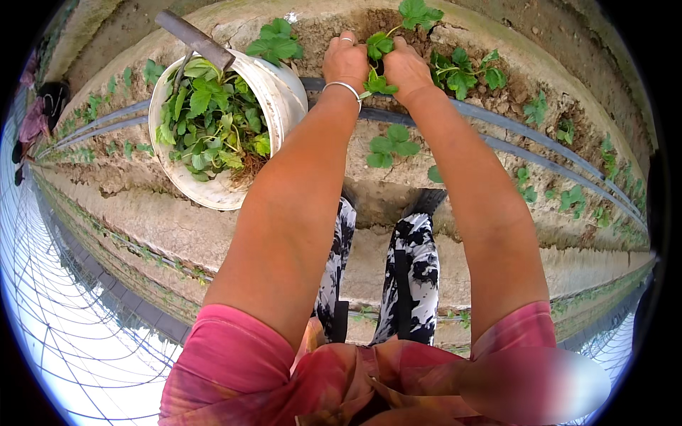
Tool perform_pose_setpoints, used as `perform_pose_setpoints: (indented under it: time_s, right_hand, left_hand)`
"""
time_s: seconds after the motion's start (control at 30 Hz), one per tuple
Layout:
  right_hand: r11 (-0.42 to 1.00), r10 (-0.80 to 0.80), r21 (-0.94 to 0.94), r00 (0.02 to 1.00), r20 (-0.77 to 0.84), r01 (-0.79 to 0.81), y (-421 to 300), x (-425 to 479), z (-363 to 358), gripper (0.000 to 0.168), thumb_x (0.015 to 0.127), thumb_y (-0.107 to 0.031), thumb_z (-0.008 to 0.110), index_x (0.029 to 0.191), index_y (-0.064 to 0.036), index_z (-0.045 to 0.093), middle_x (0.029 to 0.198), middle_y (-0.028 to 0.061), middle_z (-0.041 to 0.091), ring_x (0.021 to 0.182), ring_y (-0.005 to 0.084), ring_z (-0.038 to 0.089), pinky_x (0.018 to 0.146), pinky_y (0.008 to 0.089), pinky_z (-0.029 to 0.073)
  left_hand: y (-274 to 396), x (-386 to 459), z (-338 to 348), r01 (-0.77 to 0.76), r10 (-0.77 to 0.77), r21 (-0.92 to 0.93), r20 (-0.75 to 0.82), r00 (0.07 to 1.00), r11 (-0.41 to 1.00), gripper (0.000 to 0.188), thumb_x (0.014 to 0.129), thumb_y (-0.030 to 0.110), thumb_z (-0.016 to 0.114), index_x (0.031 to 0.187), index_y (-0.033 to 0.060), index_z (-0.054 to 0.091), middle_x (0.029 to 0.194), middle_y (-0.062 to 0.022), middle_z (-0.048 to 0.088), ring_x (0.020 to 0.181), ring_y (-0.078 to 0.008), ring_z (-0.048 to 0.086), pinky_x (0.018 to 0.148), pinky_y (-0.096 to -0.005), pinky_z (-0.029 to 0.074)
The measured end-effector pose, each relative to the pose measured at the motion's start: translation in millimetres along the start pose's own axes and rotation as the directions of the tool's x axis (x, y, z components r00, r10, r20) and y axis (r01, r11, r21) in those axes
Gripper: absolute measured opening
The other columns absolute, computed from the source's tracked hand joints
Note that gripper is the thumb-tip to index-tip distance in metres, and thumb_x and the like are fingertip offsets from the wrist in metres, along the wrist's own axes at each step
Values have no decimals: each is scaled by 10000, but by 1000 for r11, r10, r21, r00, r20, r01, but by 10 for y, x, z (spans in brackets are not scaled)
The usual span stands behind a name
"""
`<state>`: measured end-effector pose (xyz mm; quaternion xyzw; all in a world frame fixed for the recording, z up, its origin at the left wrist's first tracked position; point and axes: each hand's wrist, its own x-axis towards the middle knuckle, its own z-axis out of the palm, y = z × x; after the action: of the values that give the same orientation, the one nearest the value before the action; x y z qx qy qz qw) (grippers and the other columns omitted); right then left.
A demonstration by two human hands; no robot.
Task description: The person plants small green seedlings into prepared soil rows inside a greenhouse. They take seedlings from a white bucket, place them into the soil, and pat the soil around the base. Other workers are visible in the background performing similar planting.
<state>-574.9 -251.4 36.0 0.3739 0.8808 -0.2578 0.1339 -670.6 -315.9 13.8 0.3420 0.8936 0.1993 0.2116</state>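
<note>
Both my hands are down at the soil of a raised bed, one on each side of a small leafy seedling [379, 45]. My left hand [346, 57], with a ring and a bangle, has its fingers curled against the soil; its fingertips are hidden. My right hand [406, 66] is pressed beside the seedling's stems, fingertips also hidden. Whether either hand grips the plant does not show. Left of my arms, a white plastic bucket [287, 85] lies tilted and holds many loose seedlings [213, 117] with some bare roots. A tool with a brown cylindrical handle [194, 40] rests across its rim.
Two dark drip irrigation hoses [511, 125] run along the bed under my wrists. Other seedlings [461, 74] stand in the soil on both sides, one [393, 146] nearer me. My legs are in the furrow. At the far left, part of another person [34, 120] shows.
</note>
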Motion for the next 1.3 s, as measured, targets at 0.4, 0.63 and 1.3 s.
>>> perform_pose_setpoints:
  time_s: [0.4, 0.63, 1.3]
  right_hand:
    - [993, -90, -75, 993, 79, 96, 2, -210, -67, 255, 635, -44, 620, 889, -61, 609, 1066, 98, 440, 960, 269, 455, 798, 331, 442]
    - [980, 16, -198, 971, 238, 32, -80, -103, -182, 343, 626, -42, 631, 957, -126, 596, 1093, 84, 419, 982, 253, 436, 804, 321, 439]
    - [988, -149, -62, 985, -89, 144, 34, -452, -126, 388, 665, 3, 532, 1014, -157, 585, 1160, 69, 437, 1025, 247, 431, 844, 327, 413]
  left_hand:
    - [38, -260, -164, -268, 262, 222, 60, 963, 937, 139, 751, 145, 503, 755, 67, 618, 946, -83, 489, 903, -259, 447, 743, -353, 412]
    - [74, -226, -210, -313, 276, 283, 163, 947, 906, 115, 656, 116, 561, 754, 109, 621, 970, -61, 468, 921, -247, 434, 743, -333, 411]
    - [111, -741, -385, -213, 214, -47, 21, 977, 976, 383, 684, 190, 602, 1037, 62, 524, 1186, -125, 390, 1080, -307, 375, 881, -382, 348]
